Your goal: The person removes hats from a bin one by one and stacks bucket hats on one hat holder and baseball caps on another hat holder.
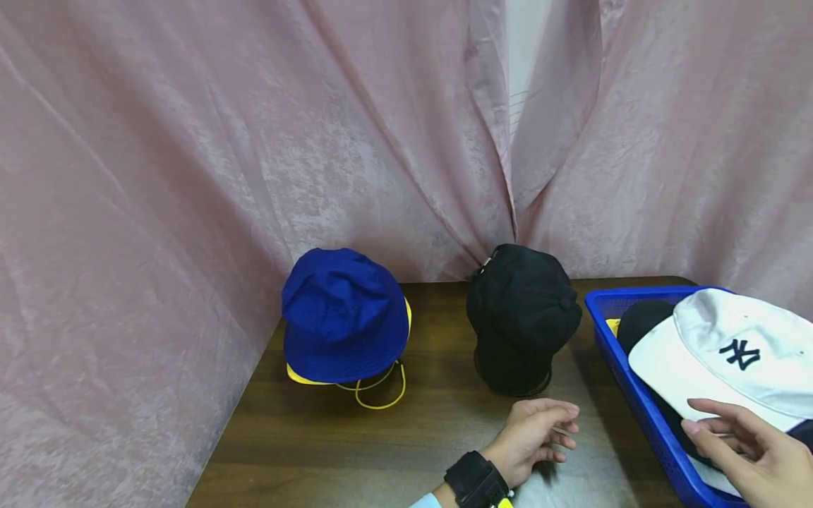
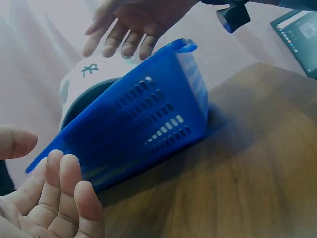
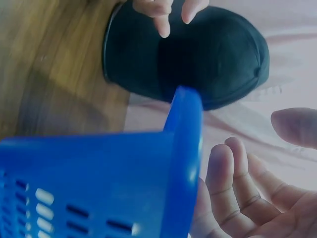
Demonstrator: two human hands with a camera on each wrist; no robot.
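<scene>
1. A dark wooden bench (image 1: 394, 444) is backed by pink curtains (image 1: 159, 176).
2. A blue hat (image 1: 343, 314) and black cap (image 1: 521, 310) are set on it.
3. The white cap (image 1: 724, 353) lies in the blue basket (image 1: 641, 409), seemingly untouched.
4. Left hand (image 1: 533, 437) and right hand (image 1: 749, 451) are held with fingers relaxed, holding nothing.

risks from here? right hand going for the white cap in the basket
1. The white cap lies on a dark cap in the blue basket; lifting it may drag that one along.
2. The basket sits at the table edge; a tug by the right hand could shift it.
3. The left hand is open near the black cap and could bump it.
</scene>
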